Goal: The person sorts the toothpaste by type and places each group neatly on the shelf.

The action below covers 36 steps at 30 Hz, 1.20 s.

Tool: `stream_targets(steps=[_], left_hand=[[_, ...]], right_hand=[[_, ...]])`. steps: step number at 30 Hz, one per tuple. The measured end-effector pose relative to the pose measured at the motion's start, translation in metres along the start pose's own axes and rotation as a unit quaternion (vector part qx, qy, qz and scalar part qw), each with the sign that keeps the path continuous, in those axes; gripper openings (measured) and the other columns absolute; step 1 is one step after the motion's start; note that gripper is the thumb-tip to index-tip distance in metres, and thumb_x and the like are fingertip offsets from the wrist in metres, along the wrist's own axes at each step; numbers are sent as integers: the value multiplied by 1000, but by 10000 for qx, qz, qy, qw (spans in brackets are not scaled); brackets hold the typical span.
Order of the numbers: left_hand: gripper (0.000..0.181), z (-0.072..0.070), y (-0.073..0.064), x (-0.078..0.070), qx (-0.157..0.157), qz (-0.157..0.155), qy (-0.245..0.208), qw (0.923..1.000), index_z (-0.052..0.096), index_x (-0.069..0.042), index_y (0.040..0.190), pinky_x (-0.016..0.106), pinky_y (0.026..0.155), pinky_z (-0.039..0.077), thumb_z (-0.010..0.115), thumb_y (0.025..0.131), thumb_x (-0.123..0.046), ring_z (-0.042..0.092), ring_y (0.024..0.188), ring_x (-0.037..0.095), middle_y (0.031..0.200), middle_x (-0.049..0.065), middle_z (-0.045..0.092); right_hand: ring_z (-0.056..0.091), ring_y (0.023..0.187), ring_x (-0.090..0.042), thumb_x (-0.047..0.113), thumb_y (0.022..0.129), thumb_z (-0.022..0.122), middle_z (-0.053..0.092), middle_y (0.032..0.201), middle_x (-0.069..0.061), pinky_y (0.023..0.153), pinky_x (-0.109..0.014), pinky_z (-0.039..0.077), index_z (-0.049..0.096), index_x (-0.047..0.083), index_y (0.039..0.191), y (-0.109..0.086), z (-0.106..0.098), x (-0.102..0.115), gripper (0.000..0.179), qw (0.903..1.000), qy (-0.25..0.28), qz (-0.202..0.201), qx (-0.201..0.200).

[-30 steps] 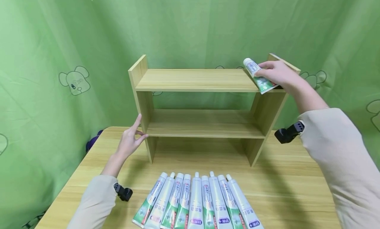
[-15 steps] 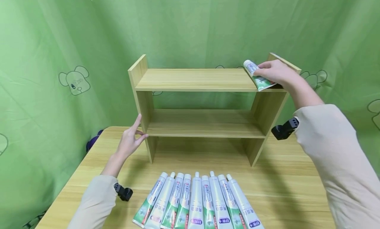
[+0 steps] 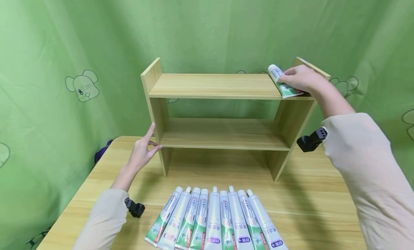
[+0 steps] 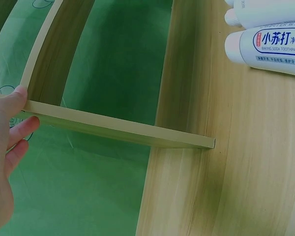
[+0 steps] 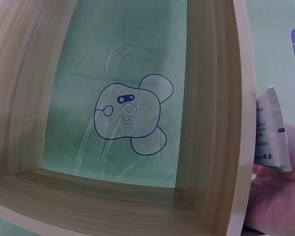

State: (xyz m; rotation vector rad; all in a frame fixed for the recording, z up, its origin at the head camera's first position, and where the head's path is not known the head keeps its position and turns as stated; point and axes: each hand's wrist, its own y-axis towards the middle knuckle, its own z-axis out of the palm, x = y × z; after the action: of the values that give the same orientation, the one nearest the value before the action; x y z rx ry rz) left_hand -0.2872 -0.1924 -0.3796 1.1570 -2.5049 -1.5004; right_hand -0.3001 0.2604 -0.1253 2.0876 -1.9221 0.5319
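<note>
At top shelf [image 3: 213,85], right grip [image 3: 303,79] pinches toothpaste tube [image 3: 285,89], best settled flat before letting go; left grip [image 3: 141,153], loose, touches side panel [image 3: 160,112].

The person's left arm [image 3: 105,217], in a pale sleeve, reaches forward to the left side of the wooden shelf [image 3: 210,86]. There the left hand [image 3: 140,154] rests, index finger [image 3: 150,131] pointing up along the outside and thumb touching the front edge. The right arm [image 3: 359,160], sleeved alike, stretches higher, to the shelf's top right corner. Its wrist bends leftward, and the right hand [image 3: 303,79] hovers palm-down over the top board, thumb and fingers pinching.
</note>
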Motion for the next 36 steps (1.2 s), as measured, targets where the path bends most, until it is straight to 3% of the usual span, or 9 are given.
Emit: stream_targets(steps=[6,10,14,17,20,23,27,36], left_hand=[[98,0,1,-1,54,-49,1,10000,15,-22,147,39,65,57,71,71,7,66,68,30,122,32,49],[97,0,1,-2,68,-89,7,9999,16,-21,147,38,65,57,71,72,6,66,69,30,122,32,49],[96,0,2,-2,75,-126,-19,9999,16,-20,146,38,64,57,71,72,7,66,70,31,122,32,50],[95,0,2,-2,105,-175,-15,9998,17,-18,146,36,61,57,70,73,7,66,70,31,122,32,50],[94,0,1,-2,143,-259,-17,9996,17,-17,146,35,58,57,70,73,6,66,71,32,122,32,49],[94,0,1,-1,173,-332,-33,9993,17,-16,146,35,56,57,70,73,6,66,72,32,123,32,48],[93,-1,1,0,176,-366,-16,9992,18,-14,146,36,57,57,71,72,6,66,72,33,124,32,48],[93,-3,0,-1,159,-364,5,9992,17,-14,146,31,55,56,71,72,7,66,71,32,122,32,50]], right_hand=[[47,70,-12,39,94,32,38,125,-30,60,-24,41,23,-9,139,-2,1,-1,66,9998,-189,-24,-55],[47,82,-24,34,95,30,38,123,-30,65,-29,39,25,-11,138,-2,1,-2,62,9989,-398,-224,-136],[39,105,-39,33,96,28,30,132,-34,84,-46,38,19,-11,139,-4,0,-3,62,9979,-492,-389,-179],[29,120,-46,34,96,27,21,140,-36,98,-58,27,13,-10,140,-7,1,-2,64,9978,-470,-399,-229],[22,127,-49,34,97,28,16,142,-36,103,-61,21,10,-10,141,-10,3,-1,65,9974,-463,-414,-370],[21,127,-50,34,96,28,18,141,-37,103,-62,20,9,-10,141,-15,5,-1,66,9965,-457,-472,-511],[32,119,-48,32,96,29,26,135,-39,98,-62,27,12,-11,140,-19,8,0,64,9947,-441,-620,-696],[45,99,-44,33,97,32,43,116,-40,81,-57,40,16,-12,139,-29,16,-2,64,9885,-359,-939,-1131]])
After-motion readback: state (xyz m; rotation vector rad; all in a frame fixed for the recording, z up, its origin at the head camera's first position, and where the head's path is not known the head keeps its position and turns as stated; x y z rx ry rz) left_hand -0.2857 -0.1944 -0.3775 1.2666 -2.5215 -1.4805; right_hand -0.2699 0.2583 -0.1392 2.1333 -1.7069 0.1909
